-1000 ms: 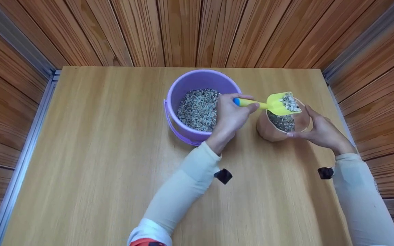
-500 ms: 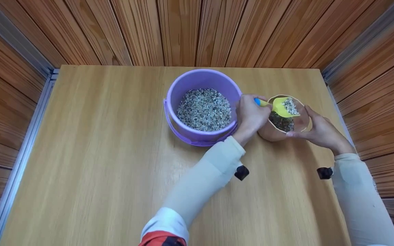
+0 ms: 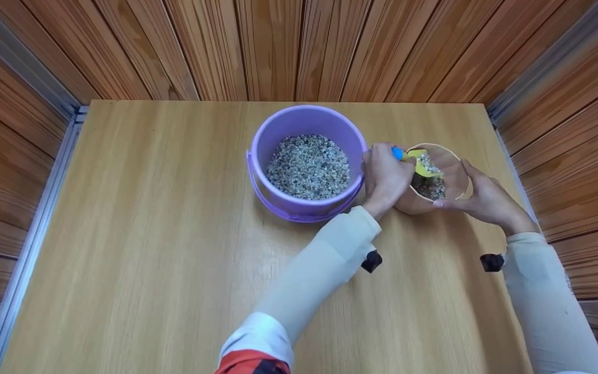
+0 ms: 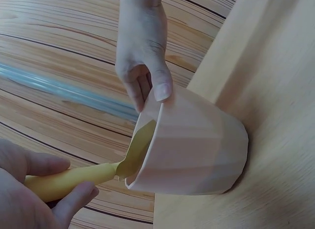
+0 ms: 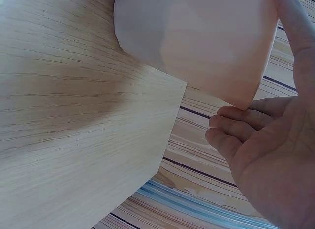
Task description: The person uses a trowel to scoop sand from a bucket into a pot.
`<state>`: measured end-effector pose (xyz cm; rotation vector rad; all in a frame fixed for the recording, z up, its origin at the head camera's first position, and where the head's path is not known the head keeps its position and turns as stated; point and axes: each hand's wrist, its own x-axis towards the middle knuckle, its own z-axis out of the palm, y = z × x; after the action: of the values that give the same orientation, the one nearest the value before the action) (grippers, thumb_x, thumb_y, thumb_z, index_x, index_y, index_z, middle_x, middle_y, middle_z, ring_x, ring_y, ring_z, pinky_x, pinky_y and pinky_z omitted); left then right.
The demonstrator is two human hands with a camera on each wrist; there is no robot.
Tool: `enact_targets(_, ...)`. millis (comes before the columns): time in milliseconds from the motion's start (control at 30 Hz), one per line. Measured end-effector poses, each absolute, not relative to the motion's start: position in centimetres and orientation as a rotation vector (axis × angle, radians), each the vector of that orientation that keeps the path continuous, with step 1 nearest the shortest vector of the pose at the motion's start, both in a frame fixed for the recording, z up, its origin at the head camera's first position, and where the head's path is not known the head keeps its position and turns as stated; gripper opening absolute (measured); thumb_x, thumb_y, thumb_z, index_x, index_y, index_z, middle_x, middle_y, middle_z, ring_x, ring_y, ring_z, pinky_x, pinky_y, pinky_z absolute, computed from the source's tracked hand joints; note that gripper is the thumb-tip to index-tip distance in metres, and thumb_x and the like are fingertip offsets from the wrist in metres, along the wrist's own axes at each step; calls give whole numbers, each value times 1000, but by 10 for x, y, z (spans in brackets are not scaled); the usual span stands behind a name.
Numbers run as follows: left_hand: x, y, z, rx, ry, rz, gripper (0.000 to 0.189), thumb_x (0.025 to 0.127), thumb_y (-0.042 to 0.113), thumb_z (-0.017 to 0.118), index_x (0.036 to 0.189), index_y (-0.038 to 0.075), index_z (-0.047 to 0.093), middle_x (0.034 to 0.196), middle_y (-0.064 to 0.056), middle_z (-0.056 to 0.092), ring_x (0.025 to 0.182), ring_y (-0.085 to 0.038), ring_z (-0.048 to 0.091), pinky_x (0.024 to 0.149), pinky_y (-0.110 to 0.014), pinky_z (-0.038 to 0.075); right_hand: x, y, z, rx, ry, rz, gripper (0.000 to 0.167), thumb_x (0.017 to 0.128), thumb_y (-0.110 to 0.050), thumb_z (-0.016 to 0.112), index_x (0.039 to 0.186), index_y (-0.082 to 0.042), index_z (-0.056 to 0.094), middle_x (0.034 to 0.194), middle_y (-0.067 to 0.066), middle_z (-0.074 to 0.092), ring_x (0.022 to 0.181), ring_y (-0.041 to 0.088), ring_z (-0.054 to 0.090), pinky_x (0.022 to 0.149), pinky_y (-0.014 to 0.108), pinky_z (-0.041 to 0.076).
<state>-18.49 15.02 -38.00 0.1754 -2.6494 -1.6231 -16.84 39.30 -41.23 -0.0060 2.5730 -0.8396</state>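
Observation:
My left hand (image 3: 386, 174) grips a small yellow toy shovel (image 4: 74, 180) by its handle, which has a blue end. In the left wrist view the shovel's blade dips inside the mouth of a pale pinkish flower pot (image 4: 197, 145). Pale gravel lies on the tilted blade, above darker gravel (image 3: 436, 190) in the pot. My right hand (image 3: 488, 200) holds the pot at the right side of its rim, thumb on the near side and fingers at the far side. The pot stands on the table. Left of it is a purple bucket (image 3: 273, 136) containing grey gravel (image 3: 308, 167).
A light wooden table (image 3: 148, 234) bears the bucket and pot. Wood-patterned walls (image 3: 278, 52) and metal rails (image 3: 34, 249) enclose it. The bucket's handle (image 3: 257, 195) hangs down at its front left, close beside my left forearm.
My left hand has moved right with the shovel, from over the bucket's edge to the pot. The blade has lowered into the pot and tilted. The right hand has stayed in place.

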Motion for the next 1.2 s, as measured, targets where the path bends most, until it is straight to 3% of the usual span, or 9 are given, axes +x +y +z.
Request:
enact_targets(300, -182, 149, -375, 164, -2677, -1542, 18, 84, 21, 84, 72, 18, 71, 58, 13, 56, 60, -2, 55, 59, -21, 48, -168, 393, -413, -8, 2583, -851, 130, 81, -55, 81, 161, -9, -10, 166, 21, -5, 151, 47, 3, 117, 66, 16)
enact_targets(500, -180, 148, -373, 124, -2681, -1486, 30, 85, 22, 83, 64, 18, 62, 56, 11, 49, 59, -5, 50, 57, -23, 44, -168, 392, -413, -6, 2598, -843, 130, 81, -55, 82, 161, -8, -10, 166, 23, -4, 150, 48, 5, 117, 67, 17)
enact_targets(633, -178, 147, -371, 123, -2680, -1481, 32, 85, 21, 83, 62, 19, 59, 60, 11, 52, 61, -6, 53, 58, -24, 47, -168, 392, -413, 1, 2590, -846, 131, 80, -56, 81, 161, -8, -11, 166, 22, -5, 151, 48, 3, 117, 67, 16)
enact_targets(933, -177, 144, -369, 112, -2689, -1486, 18, 84, 25, 85, 77, 15, 72, 69, 9, 63, 67, -4, 60, 66, -23, 54, -169, 392, -414, 1, 2572, -840, 130, 81, -57, 80, 161, -12, -12, 167, 19, -8, 151, 47, 2, 117, 67, 15)
enact_targets(1200, -176, 132, -364, 88, -2601, -1584, 23, 84, 20, 84, 69, 15, 68, 58, 10, 55, 60, -3, 57, 64, -18, 52, -167, 392, -413, -1, 2583, -846, 131, 80, -56, 81, 161, -12, -11, 167, 20, -6, 151, 47, 2, 117, 67, 16)
